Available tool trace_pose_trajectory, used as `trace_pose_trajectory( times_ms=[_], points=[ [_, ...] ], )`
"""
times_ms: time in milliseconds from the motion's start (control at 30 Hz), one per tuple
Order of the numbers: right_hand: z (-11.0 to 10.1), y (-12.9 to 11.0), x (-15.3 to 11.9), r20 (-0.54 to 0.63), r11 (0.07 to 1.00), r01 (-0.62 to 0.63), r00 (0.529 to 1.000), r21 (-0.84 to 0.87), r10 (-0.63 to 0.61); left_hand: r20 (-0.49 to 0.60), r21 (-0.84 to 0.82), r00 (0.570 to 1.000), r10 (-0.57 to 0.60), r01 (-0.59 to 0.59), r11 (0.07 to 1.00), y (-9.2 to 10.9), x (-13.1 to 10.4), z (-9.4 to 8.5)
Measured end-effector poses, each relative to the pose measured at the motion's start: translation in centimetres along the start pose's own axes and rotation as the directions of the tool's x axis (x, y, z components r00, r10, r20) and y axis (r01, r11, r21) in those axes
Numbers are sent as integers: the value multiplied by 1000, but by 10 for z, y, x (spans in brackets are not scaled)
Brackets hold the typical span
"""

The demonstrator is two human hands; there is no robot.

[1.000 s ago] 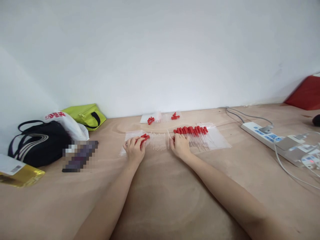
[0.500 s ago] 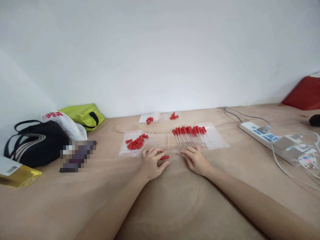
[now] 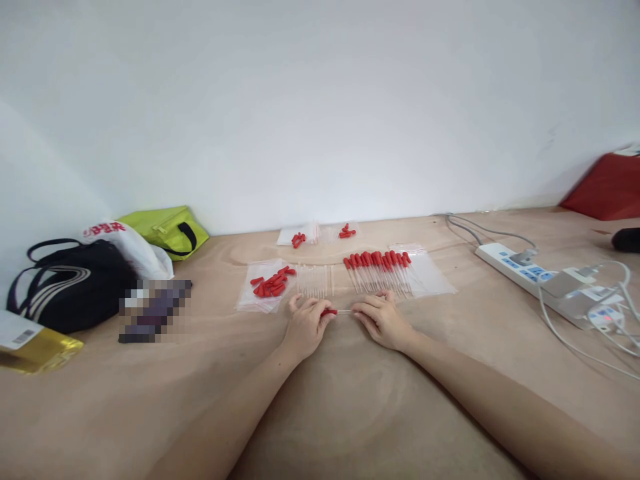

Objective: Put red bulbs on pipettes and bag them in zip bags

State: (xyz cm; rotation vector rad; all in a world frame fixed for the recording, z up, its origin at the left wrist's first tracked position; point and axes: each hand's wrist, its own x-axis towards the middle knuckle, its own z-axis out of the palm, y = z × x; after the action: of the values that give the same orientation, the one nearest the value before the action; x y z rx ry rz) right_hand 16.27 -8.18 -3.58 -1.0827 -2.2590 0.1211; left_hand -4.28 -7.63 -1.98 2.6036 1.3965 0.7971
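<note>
Red cap point(image 3: 329, 312) (left hand point(image 3: 306, 325)), tube point(image 3: 345, 311) end abutting, wall point(image 3: 320, 120) well beyond

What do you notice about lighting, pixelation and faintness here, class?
Head view: the wall is softly lit; head view: mosaic blocks obscure a dark item at left; head view: the clear tube between left hand and right hand shows only faintly.

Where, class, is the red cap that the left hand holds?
In the head view, the red cap is in the left hand, below the picture's middle, just left of the thin clear tube that the right hand holds.
</note>
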Motion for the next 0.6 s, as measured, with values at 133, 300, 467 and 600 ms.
trace_pose_trajectory(
  times_ms=[133, 300, 467, 600],
  points=[
    [1, -2, 1, 4, 1000, 10, 1000, 3, -10, -16, -29, 1000, 12, -12, 999, 0, 0, -1],
    [-1, -2, 3, 15, 999, 26, 1000, 32, -26, -32, -83, 997, 70, -72, 994, 0, 0, -2],
    [-1, 2, 7, -3, 995, 98, 995, 13, -98, -20, -138, 994, 103, -105, 985, -1, 0, -1],
    [0, 2, 8, -19, 992, 118, 993, -49, -119, -10, -155, 996, 90, -90, 984, -2, -1, 0]
  ],
)
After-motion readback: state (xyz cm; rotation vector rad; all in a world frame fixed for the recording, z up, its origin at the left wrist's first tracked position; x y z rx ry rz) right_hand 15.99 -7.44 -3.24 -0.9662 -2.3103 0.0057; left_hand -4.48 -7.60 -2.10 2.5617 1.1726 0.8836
